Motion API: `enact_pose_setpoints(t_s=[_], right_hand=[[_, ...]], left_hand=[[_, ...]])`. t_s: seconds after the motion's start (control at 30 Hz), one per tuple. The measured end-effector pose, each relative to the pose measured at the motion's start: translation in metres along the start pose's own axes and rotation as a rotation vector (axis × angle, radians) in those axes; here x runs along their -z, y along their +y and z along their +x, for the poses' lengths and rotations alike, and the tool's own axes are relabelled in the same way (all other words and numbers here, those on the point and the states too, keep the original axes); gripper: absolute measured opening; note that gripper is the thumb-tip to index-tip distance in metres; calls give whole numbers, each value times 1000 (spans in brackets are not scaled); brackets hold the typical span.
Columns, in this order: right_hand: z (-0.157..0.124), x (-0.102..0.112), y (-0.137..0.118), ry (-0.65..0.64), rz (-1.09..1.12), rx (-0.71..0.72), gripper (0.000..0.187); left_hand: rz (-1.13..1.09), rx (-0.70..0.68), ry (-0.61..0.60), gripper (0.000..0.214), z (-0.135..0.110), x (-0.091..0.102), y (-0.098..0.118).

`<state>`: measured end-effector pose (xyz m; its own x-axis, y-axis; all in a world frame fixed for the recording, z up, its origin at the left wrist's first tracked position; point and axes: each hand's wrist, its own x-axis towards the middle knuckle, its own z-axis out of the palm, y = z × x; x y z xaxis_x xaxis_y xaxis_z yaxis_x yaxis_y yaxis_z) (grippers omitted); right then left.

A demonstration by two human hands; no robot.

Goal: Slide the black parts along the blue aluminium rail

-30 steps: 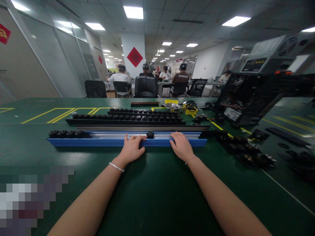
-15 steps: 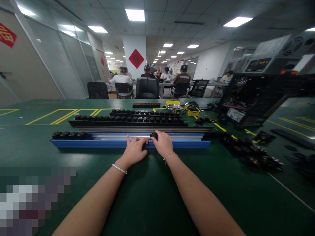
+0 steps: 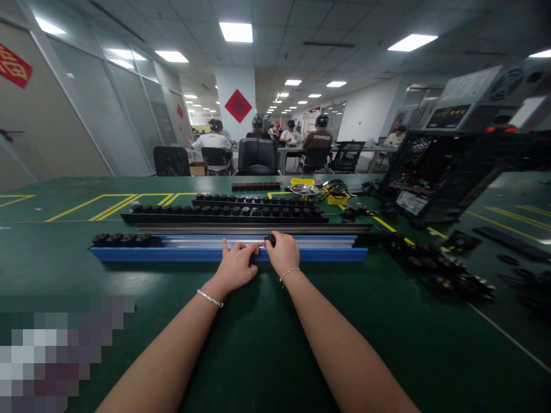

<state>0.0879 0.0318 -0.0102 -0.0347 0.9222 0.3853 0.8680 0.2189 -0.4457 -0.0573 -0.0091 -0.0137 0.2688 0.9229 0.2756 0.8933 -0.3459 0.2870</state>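
A long blue rail (image 3: 150,254) with a silver channel lies across the green table in front of me. My left hand (image 3: 235,265) rests on its front edge near the middle, fingers spread. My right hand (image 3: 283,252) sits just beside it, fingertips pinching a small black part (image 3: 270,238) that sits in the channel. Several black parts (image 3: 120,238) are lined up at the rail's left end.
Behind the blue rail lie black rails (image 3: 224,213) filled with black parts. Loose black parts (image 3: 434,267) are heaped to the right. A black mesh crate (image 3: 434,172) and a grey machine (image 3: 482,97) stand at the right. People sit at tables in the background.
My right hand slid left along the rail from its right part to the small black part in the middle and closed its fingers on it. My left hand stayed put.
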Motion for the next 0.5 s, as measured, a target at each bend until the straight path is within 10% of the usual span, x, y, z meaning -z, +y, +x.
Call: enact_pose_setpoints(t_s=[0.5], right_hand=[[-1,0,9,43,-43,-39,32]], left_hand=[[26,-10,10,56,-1,0,0]])
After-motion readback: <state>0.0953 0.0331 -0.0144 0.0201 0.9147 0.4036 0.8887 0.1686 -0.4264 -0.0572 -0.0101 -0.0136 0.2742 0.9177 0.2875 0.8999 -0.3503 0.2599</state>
